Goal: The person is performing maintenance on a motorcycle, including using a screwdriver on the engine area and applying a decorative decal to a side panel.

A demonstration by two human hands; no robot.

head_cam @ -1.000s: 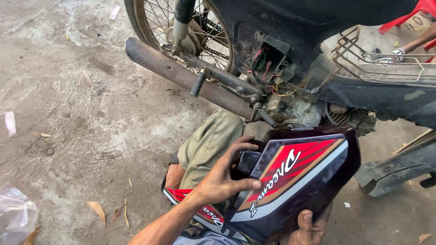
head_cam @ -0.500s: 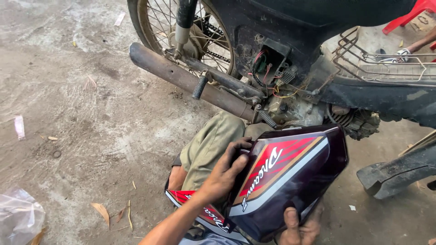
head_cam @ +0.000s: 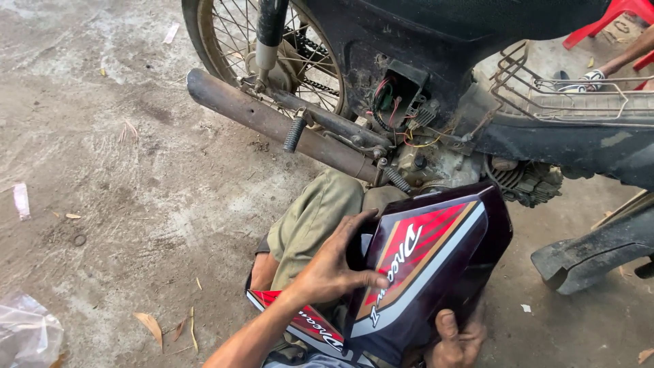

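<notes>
1. The left hand point(head_cam: 330, 269) grips the dark purple side panel point(head_cam: 436, 272) at its near left edge, fingers curled over the rim and thumb laid across the red and grey striped face.
2. The right hand point(head_cam: 458, 339) clasps the panel's lower edge from beneath, thumb up on the outer surface.
3. The panel is held above the person's lap, just in front of the motorcycle's engine point(head_cam: 436, 163) and below the exposed wiring bay point(head_cam: 402, 102). A 2nd panel point(head_cam: 306, 324) with similar red graphics lies under it across the legs.
4. The panel looks like a thin moulded plastic shell: light, fairly stiff yet able to flex, with a glossy face that may slip under greasy fingers. Its mounting tabs are likely brittle, so the edges, where both hands already sit, seem the safest hold.
5. Compared with 0.5 s ago, the panel has tilted so its striped face shows more towards the camera, and the left thumb has come further onto that face. The right hand keeps its place on the lower edge.
6. The exhaust pipe point(head_cam: 272, 123) and rear wheel point(head_cam: 272, 41) lie beyond, on the concrete floor point(head_cam: 102, 170).
</notes>
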